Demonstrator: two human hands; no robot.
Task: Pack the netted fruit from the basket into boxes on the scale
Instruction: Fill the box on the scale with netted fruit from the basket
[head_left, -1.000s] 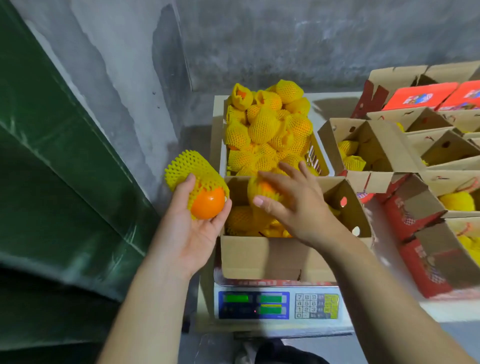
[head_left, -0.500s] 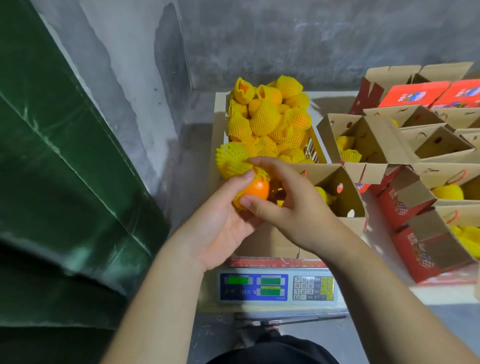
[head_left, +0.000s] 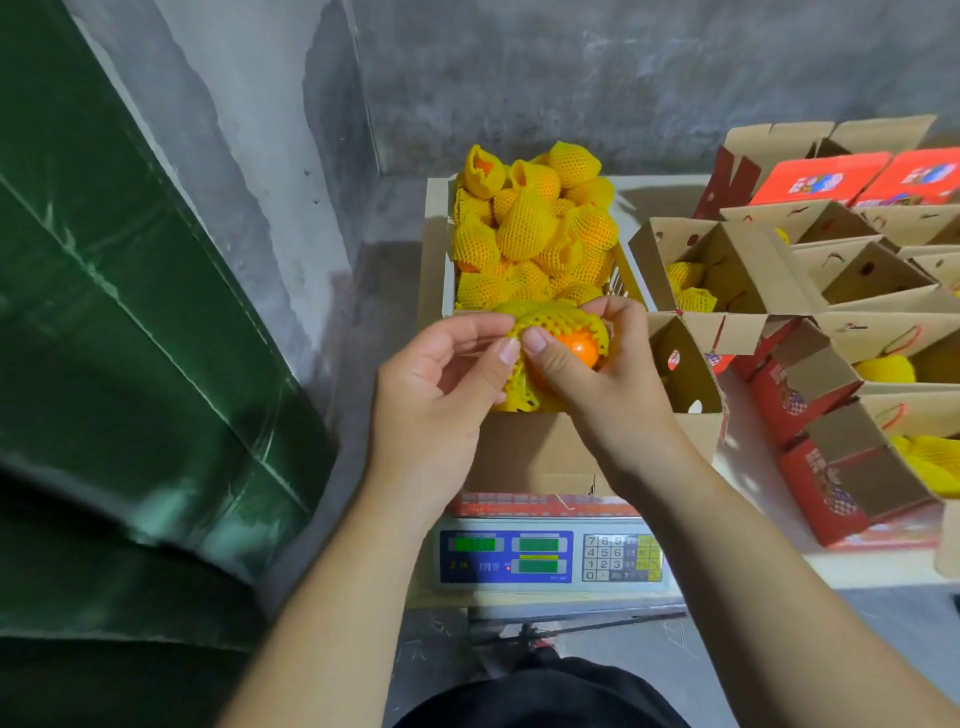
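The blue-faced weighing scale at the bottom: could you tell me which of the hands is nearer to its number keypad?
Right. The right hand holds the netted orange above the keypad; the left hand pinches the net further left, above the scale display's edge.

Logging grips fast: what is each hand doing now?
Left hand: pinches the yellow foam net.
Right hand: holds the netted orange.

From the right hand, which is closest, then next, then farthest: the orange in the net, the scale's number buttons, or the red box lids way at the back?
1. Netted orange, gripped in the right hand.
2. Scale keypad, below, toward the person.
3. Red box lids, back right corner.
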